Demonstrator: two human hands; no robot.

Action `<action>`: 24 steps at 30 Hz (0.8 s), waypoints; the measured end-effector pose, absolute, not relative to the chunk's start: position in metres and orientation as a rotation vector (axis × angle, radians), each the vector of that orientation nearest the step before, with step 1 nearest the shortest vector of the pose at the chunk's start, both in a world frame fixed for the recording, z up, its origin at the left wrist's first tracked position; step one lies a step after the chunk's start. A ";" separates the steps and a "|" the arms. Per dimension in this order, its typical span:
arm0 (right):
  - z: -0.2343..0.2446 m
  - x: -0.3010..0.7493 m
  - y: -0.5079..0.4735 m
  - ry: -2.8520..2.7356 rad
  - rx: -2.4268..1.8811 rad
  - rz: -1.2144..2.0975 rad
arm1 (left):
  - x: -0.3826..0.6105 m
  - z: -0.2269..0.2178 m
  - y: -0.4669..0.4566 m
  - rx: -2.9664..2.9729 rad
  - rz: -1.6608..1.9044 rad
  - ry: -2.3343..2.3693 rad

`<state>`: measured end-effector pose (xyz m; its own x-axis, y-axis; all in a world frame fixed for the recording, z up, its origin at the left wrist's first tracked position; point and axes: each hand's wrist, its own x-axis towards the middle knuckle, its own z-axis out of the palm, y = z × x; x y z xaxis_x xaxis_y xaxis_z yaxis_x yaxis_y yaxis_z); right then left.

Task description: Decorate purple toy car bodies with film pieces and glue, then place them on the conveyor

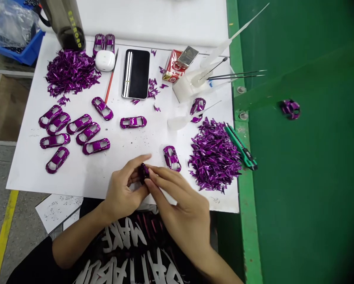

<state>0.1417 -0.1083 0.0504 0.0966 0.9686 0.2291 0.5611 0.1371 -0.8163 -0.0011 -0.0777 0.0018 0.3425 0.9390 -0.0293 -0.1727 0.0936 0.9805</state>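
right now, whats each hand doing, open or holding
Left hand: closed, holding a purple car shell.
Right hand: at the same shell; whether it grips too cannot be told.

One left hand (pixel 122 193), one right hand (pixel 184 201), one dark purple piece (pixel 143 173) held. Two big heaps of purple bits (pixel 215 156). Fourteen purple toy cars (pixel 95 146): seven in left bunch, two right of bunch, two far left, two by right heap, one on green table (pixel 313 177). One phone (pixel 140 75), one red box (pixel 173 68), one green cutter (pixel 239 146).
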 end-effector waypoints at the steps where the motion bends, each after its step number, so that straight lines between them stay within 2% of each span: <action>1: 0.052 0.147 -0.107 -1.592 -1.530 0.682 | -0.003 0.002 -0.077 1.155 0.945 0.798; 5: 0.057 0.155 -0.104 -1.667 -1.462 0.982 | -0.011 0.000 -0.077 1.236 0.840 0.718; 9: 0.059 0.154 -0.106 -1.638 -1.469 0.967 | -0.012 -0.003 -0.081 1.341 0.857 0.737; 13: 0.082 0.185 -0.089 -1.821 -1.439 1.085 | -0.008 -0.002 -0.084 1.347 0.878 0.767; 15: 0.096 0.210 -0.065 -1.816 -1.559 0.793 | -0.005 -0.002 -0.086 1.407 0.956 0.902; 18: 0.100 0.240 -0.009 -1.625 -1.733 0.017 | 0.002 -0.001 -0.088 1.524 1.112 1.087; 19: 0.096 0.246 0.013 -1.590 -1.728 -0.096 | 0.004 -0.001 -0.088 1.562 1.157 1.117; 24: 0.064 0.259 0.097 -1.643 -1.687 -0.035 | 0.012 -0.003 -0.089 1.720 1.255 1.237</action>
